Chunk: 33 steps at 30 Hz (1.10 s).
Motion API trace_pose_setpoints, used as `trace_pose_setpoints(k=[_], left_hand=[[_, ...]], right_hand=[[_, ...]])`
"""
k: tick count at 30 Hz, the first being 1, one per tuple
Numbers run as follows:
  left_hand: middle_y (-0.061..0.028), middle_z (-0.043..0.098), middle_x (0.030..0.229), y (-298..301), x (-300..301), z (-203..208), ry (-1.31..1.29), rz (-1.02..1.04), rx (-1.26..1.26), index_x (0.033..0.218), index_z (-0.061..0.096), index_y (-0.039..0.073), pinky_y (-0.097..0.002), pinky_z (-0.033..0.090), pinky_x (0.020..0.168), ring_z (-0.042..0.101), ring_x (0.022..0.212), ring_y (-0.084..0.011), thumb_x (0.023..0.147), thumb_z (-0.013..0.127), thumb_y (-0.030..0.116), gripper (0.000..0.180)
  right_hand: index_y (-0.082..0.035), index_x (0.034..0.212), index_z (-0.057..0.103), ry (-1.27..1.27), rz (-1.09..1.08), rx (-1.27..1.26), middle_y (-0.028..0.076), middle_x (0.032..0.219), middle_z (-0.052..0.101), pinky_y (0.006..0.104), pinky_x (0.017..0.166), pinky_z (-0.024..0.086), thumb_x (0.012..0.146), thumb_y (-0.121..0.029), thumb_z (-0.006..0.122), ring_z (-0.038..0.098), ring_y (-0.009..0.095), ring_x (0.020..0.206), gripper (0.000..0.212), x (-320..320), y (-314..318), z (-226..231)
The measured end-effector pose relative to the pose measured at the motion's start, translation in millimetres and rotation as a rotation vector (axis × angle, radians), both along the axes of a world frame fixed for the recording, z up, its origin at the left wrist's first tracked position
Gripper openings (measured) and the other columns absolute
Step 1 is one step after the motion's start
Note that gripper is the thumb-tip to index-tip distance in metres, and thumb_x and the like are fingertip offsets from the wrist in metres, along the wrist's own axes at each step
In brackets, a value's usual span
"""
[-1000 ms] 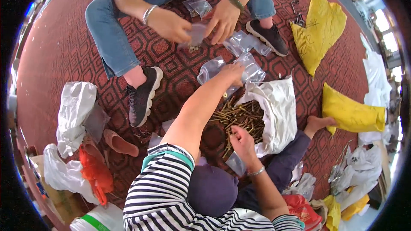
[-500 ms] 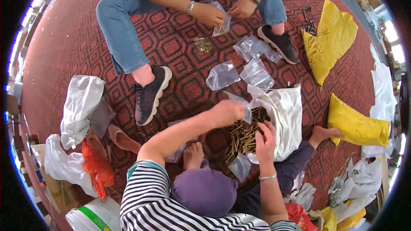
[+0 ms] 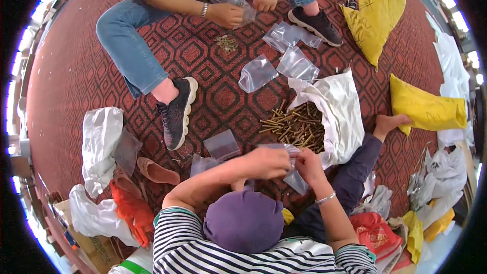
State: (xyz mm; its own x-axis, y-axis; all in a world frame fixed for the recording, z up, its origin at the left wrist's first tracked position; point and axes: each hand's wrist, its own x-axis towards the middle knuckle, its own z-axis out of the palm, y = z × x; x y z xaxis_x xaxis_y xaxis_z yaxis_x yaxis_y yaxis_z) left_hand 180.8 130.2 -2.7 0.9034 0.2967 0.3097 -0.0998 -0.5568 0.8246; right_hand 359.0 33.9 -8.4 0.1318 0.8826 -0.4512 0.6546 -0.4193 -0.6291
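A clear plastic bag (image 3: 285, 147) is stretched between my two hands, low over the carpet and just in front of my knees. My left hand (image 3: 270, 163) is closed at the bag's left side, slightly smeared by motion. With bent fingers, my right hand (image 3: 307, 163) pinches the bag's other side. What the bag contains I cannot make out. Beyond my right hand, a heap of long brass-coloured screws (image 3: 300, 126) spills out of a white woven sack (image 3: 341, 106) lying on its side. Another clear bag (image 3: 296, 181) lies under my right hand.
Flat clear bags (image 3: 221, 145) lie left of my hands, with more bags (image 3: 298, 63) beyond the sack. Opposite, another person's hands (image 3: 225, 15) hold a clear bag near small metal pieces (image 3: 227, 43). Yellow sacks (image 3: 427, 104) stand right; pink shoes (image 3: 157, 170) lie left.
Both my hands have drawn back from the screw heap toward me and come together at the bag. The whole view has shifted slightly. The other person's hands still hold a bag.
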Motion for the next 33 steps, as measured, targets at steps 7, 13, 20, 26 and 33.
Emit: trace_pose_setpoints(k=[7, 13, 20, 26, 33], left_hand=[[-0.0085, 0.059, 0.087, 53, -5, -126, 0.406, 0.628, 0.317, 0.106, 0.053, 0.008, -0.0334, 0.048, 0.066, 0.058, 0.084, -0.0267, 0.073, 0.06, 0.017, 0.035], [-0.0145, 0.059, 0.075, 60, 27, -134, 0.803, 0.446, 0.499, 0.108, 0.051, 0.008, -0.0365, 0.048, 0.062, 0.059, 0.08, -0.0289, 0.074, 0.059, 0.025, 0.039], [-0.0105, 0.059, 0.073, 46, 11, -123, 0.791, 0.422, 0.337, 0.111, 0.049, 0.007, -0.0315, 0.046, 0.056, 0.057, 0.061, -0.0262, 0.079, 0.054, 0.019, 0.035], [-0.0128, 0.06, 0.077, 48, -21, -96, 0.398, 0.426, -0.807, 0.113, 0.047, 0.006, -0.0267, 0.045, 0.053, 0.058, 0.059, -0.0212, 0.083, 0.046, 0.012, 0.031], [-0.0079, 0.06, 0.081, 49, -18, -91, -0.03, 0.247, -1.651, 0.124, 0.042, 0.01, -0.0223, 0.041, 0.049, 0.057, 0.059, -0.0146, 0.086, 0.048, 0.015, 0.039]], right_hand=[[-0.006, 0.082, 0.063, -0.034, 0.106, 0.436, 0.006, 0.094, 0.059, 0.0309, 0.063, 0.045, 0.068, -0.003, 0.056, 0.057, 0.025, 0.075, 0.016, -16, -21, 12], [-0.007, 0.084, 0.063, 0.002, 0.113, 0.428, 0.006, 0.093, 0.058, 0.0304, 0.064, 0.046, 0.069, -0.002, 0.056, 0.057, 0.024, 0.075, 0.018, -24, -35, 0], [-0.007, 0.087, 0.063, 0.066, 0.13, 0.34, 0.007, 0.092, 0.059, 0.0297, 0.064, 0.046, 0.07, -0.002, 0.057, 0.057, 0.024, 0.075, 0.019, -23, -52, -11], [-0.007, 0.089, 0.064, 0.115, 0.121, 0.299, 0.008, 0.092, 0.059, 0.0281, 0.065, 0.046, 0.07, -0.003, 0.057, 0.057, 0.024, 0.075, 0.021, -19, -53, -10], [-0.007, 0.09, 0.064, 0.139, 0.144, 0.276, 0.006, 0.086, 0.059, 0.0277, 0.061, 0.045, 0.069, -0.002, 0.056, 0.056, 0.022, 0.071, 0.023, -24, -51, -13]])
